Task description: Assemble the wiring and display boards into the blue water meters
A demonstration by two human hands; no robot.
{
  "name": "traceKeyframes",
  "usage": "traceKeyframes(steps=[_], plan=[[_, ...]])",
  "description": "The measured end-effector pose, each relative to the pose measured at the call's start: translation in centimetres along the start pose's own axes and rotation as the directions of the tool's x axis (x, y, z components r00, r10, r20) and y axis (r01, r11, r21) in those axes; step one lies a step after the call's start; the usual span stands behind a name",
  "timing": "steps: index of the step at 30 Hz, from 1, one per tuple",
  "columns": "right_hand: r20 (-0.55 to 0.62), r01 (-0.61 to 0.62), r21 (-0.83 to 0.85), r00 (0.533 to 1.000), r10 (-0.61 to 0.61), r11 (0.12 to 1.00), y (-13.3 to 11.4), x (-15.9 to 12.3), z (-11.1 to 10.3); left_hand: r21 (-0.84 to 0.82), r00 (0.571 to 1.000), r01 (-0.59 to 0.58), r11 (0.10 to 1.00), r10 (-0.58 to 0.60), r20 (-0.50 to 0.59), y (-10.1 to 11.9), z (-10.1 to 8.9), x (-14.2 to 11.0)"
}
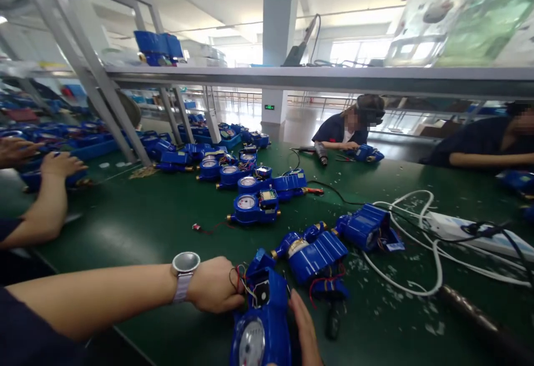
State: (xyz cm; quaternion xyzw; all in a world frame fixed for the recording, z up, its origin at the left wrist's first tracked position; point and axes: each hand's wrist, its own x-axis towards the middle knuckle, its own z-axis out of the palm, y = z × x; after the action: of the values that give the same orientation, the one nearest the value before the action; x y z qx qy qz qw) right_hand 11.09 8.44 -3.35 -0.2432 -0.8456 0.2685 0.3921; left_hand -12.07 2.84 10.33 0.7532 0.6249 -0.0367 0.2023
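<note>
A blue water meter [261,321] with a round dial and an uncovered box of wires is at the bottom centre. My left hand [214,285], below a wristwatch [186,268], is closed at the box's left edge. Thin red, black and white wires [244,283] loop beside its fingers; its fingertips are hidden. Along the meter's right side lies my right hand [306,330], gripping the body, partly cut off by the frame. Just right of them, another blue meter [319,257] rests tilted with a red wire hanging out.
Several blue meters [246,202] stand in rows on the green table [167,216]. A power strip [475,230] and white cable [438,266] lie right. A shelf [312,77] crosses above. A co-worker's hands [62,166] are at left; two people [346,127] sit opposite.
</note>
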Motion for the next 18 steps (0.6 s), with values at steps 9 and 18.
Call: traceKeyframes(steps=[9, 18], plan=[[0.375, 0.435, -0.186, 0.860, -0.346, 0.881, -6.2, 8.6, -3.8, -0.141, 0.990, 0.097, 0.985, -0.111, -0.090, -1.8, 2.7, -1.2], [0.709, 0.325, -0.260, 0.703, -0.048, 0.909, -7.6, 11.0, -2.6, -0.041, 0.976, 0.043, 0.998, -0.051, -0.212, -1.8, 2.1, -1.8]])
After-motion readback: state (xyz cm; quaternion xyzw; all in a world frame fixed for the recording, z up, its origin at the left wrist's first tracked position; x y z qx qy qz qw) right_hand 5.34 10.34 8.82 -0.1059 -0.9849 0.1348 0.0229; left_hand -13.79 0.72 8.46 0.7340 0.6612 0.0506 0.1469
